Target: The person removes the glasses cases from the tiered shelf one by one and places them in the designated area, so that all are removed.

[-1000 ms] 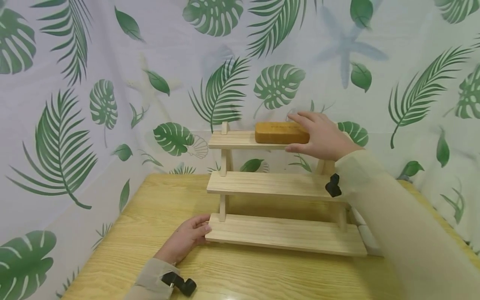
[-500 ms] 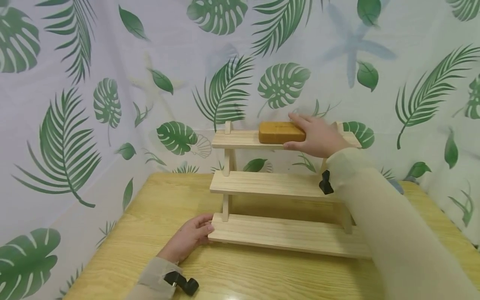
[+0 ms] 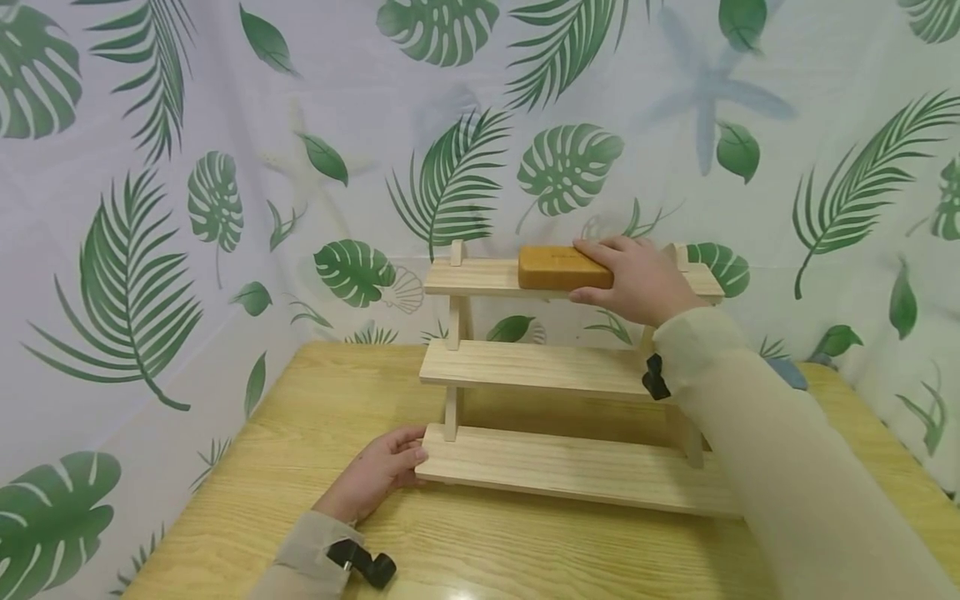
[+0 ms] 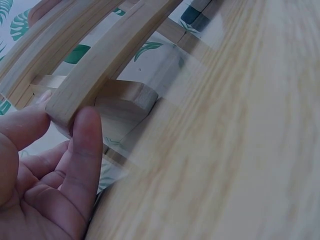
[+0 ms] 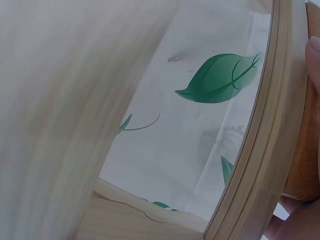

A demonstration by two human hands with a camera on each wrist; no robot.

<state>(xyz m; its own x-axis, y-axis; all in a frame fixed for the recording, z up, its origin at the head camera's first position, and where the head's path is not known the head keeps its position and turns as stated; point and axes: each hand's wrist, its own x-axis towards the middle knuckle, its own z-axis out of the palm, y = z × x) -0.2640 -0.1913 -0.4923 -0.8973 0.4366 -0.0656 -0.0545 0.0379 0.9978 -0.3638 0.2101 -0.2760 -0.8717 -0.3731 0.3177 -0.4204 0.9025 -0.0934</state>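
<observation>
A three-tier light-wood display rack (image 3: 555, 465) stands on the wooden table. On its top shelf, right of the middle, lies an orange-brown rectangular block (image 3: 558, 268) with rounded edges and faint dark marks on top. My right hand (image 3: 637, 279) grips the block's right end, thumb at the front and fingers over the top and back; that end is hidden under the hand. Low on the left, my left hand (image 3: 378, 471) pinches the left end of the bottom shelf (image 4: 100, 75) between thumb and finger. The right wrist view shows only part of the block (image 5: 302, 165), beside the shelf edge.
Small upright pegs (image 3: 457, 252) stick up at both ends of the top shelf. A leaf-print curtain (image 3: 300, 75) hangs behind and at the sides of the table (image 3: 352, 383). A blue thing (image 3: 789, 372) lies at the right rear, partly behind my right sleeve.
My right hand has shifted slightly left along the block, whose left end keeps its place on the shelf. The left hand stays on the bottom shelf. The head view has turned slightly left.
</observation>
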